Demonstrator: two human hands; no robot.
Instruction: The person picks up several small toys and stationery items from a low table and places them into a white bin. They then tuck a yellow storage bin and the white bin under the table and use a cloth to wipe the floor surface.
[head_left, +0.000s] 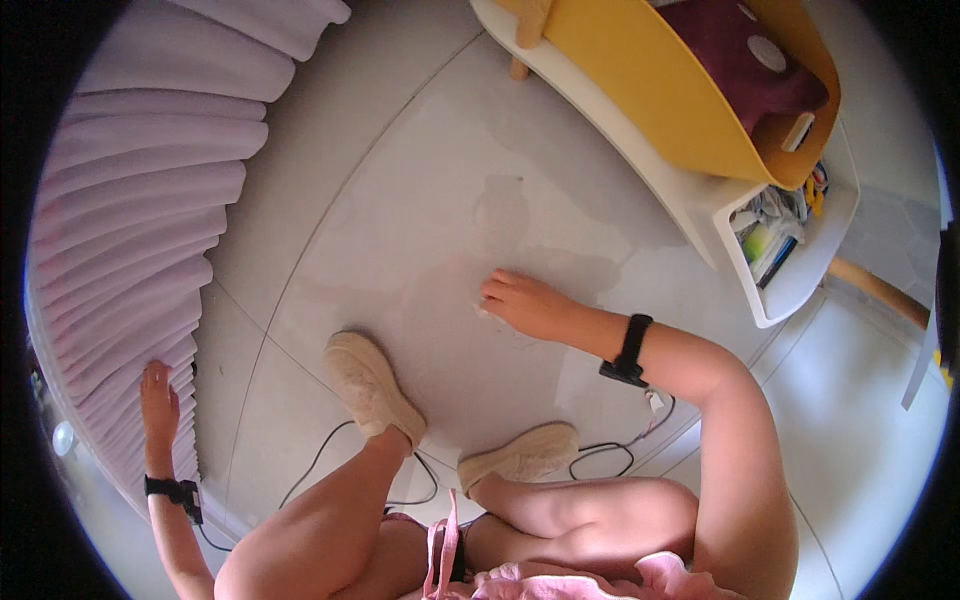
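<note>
My right hand (pixel 527 304) is low over the pale floor tiles (pixel 430 240), fingers curled downward and closed. A small whitish scrap (pixel 482 313) shows at the fingertips; its kind is too small to make out. Beside the pleated lilac curtain (pixel 150 210), my left hand (pixel 159 402) is raised with its fingers stretched out and the thumb apart. Whether it touches the cloth, I cannot tell. Black bands with small boxes circle both wrists, such as the right wristband (pixel 628 352).
My beige shoes (pixel 372 388) stand on the floor, with a thin black cable (pixel 318 462) running around them. At the upper right is a white and yellow cart-like unit (pixel 640 90) holding a dark red cushion-like thing (pixel 735 60) and an open bin (pixel 795 265) of small items.
</note>
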